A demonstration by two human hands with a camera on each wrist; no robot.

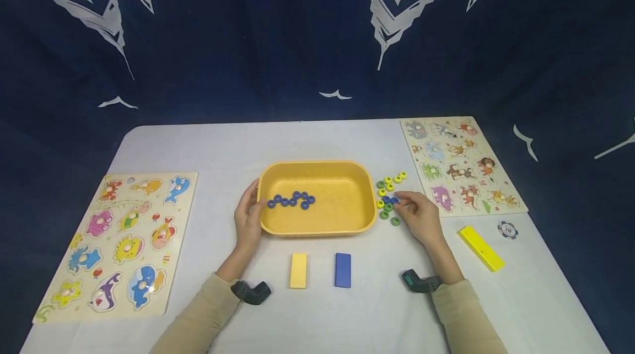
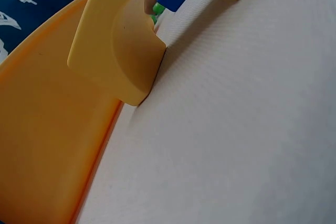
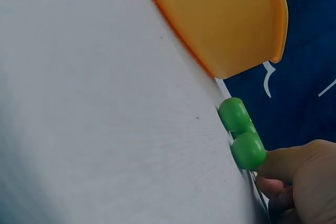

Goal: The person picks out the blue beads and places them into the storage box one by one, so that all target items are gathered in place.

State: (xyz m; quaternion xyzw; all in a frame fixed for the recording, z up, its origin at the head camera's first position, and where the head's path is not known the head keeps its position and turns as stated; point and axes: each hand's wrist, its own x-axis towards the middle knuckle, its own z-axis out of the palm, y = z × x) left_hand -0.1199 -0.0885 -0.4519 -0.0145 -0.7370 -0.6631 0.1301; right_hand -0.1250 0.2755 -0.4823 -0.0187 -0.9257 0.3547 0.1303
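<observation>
In the head view, my left hand [image 1: 248, 216] holds the left end of a yellow tray [image 1: 317, 226], its thumb at the rim. Several blue beads [image 1: 285, 202] lie inside, mostly toward the tray's left half. On the other side, my right hand [image 1: 420, 219] has its thumb and index finger closed around a blue bead [image 1: 394, 200], with another blue bead [image 1: 386, 199] just left of it. Around these fingertips are loose yellow beads [image 1: 397, 179] and green beads [image 1: 395, 221]. The right wrist view shows green beads [image 3: 248, 150] right by the fingers; the blue ones are hidden there.
A yellow block [image 1: 298, 271] and a blue block [image 1: 343, 270] stand in front of the tray. Animal puzzle boards lie at left [image 1: 181, 232] and back right [image 1: 416, 164]. Toward the right edge are a bright yellow bar [image 1: 481, 248] and a round chip [image 1: 507, 230].
</observation>
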